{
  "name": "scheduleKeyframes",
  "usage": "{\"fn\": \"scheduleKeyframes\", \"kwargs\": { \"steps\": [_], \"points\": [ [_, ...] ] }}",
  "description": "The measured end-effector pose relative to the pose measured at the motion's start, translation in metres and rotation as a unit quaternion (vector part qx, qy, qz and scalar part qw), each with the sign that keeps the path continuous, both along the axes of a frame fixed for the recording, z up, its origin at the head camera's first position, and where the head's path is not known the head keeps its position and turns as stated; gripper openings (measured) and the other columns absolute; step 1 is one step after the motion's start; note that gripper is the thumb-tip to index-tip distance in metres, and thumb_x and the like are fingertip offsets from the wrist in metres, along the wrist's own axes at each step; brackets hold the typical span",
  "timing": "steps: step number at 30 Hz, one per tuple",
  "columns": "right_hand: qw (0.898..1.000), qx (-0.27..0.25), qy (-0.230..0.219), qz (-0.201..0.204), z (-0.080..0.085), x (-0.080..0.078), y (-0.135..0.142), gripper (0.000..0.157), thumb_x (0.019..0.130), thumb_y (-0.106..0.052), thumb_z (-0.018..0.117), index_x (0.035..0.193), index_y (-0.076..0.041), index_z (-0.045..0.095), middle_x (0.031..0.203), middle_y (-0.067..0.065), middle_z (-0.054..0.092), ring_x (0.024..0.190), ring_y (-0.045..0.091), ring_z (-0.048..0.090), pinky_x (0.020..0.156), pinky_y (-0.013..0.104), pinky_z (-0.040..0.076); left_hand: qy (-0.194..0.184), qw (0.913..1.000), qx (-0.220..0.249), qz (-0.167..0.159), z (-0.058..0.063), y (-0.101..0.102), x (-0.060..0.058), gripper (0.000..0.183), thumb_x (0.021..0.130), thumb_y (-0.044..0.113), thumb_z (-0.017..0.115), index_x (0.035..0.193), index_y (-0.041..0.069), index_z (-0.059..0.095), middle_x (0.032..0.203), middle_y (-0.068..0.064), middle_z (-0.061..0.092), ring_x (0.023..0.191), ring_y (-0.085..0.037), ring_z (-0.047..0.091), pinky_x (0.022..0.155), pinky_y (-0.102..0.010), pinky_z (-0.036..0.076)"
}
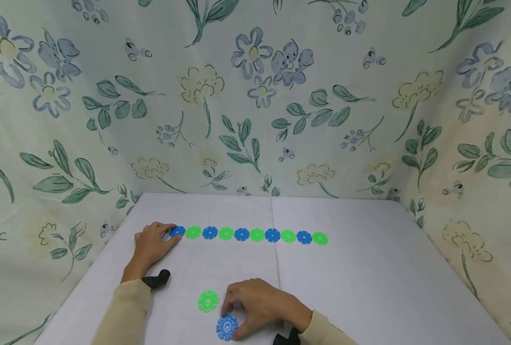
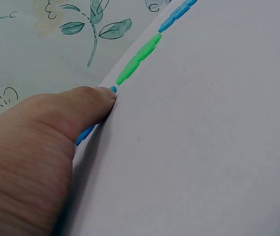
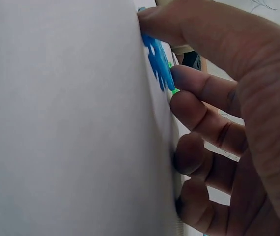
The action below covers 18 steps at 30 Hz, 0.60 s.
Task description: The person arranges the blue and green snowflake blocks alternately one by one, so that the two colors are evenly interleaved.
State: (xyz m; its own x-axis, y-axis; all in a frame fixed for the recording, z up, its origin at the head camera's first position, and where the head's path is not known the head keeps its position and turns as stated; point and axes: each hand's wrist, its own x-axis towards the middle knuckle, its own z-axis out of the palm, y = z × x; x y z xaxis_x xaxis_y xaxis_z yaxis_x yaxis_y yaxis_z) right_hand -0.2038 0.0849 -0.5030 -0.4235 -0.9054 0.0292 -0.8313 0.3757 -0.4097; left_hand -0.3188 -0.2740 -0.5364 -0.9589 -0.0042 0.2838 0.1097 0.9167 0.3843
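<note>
A row of blue and green notched plastic discs runs left to right across the white table. My left hand (image 1: pixel 153 244) is at the row's left end, with thumb and fingers about the end blue disc (image 1: pixel 177 231); in the left wrist view, the thumb (image 2: pixel 93 101) covers part of that disc. Nearer to me, my right hand (image 1: pixel 259 304) pinches another blue notched disc (image 1: pixel 227 327) by its edges. That disc (image 3: pixel 158 64) appears edge-on between thumb and fingers in the right wrist view. Just beyond it lies a loose green notched disc (image 1: pixel 208 301), untouched.
A green disc (image 1: pixel 320 238) ends the row on the right. The white tabletop (image 1: pixel 367 278) has a crease running front to back. Behind and beside it hangs a floral cloth (image 1: pixel 255 143). Black wrist mounts (image 1: pixel 157 279) are on both forearms.
</note>
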Motion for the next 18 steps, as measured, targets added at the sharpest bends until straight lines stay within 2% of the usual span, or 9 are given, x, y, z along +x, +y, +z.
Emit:
{"fn": "scheduleKeyframes", "kwargs": {
  "steps": [12, 18],
  "points": [
    [1.0, 0.001, -0.018, -0.005, 0.0015, -0.0017, 0.0004, 0.033, 0.079, -0.051, 0.08, 0.107, -0.037, 0.071, 0.098, -0.026, 0.06, 0.087, -0.013, 0.052, 0.076, 0.012, 0.041, -0.002, 1.0, 0.001, -0.002, -0.0005, 0.0, -0.0024, 0.057, 0.09, 0.054, 0.068, 0.133, 0.017, 0.065, 0.127, -0.018, 0.062, 0.115, -0.039, 0.053, 0.089, -0.059, 0.034],
    [1.0, -0.019, -0.007, -0.003, 0.0033, -0.0027, 0.0027, 0.031, 0.079, -0.051, 0.08, 0.106, -0.037, 0.071, 0.098, -0.028, 0.06, 0.084, -0.012, 0.051, 0.071, 0.011, 0.041, -0.001, 1.0, 0.003, -0.001, -0.0009, 0.0011, -0.0005, 0.057, 0.09, 0.054, 0.068, 0.133, 0.016, 0.065, 0.126, -0.018, 0.062, 0.115, -0.039, 0.053, 0.09, -0.06, 0.033]
  ]
}}
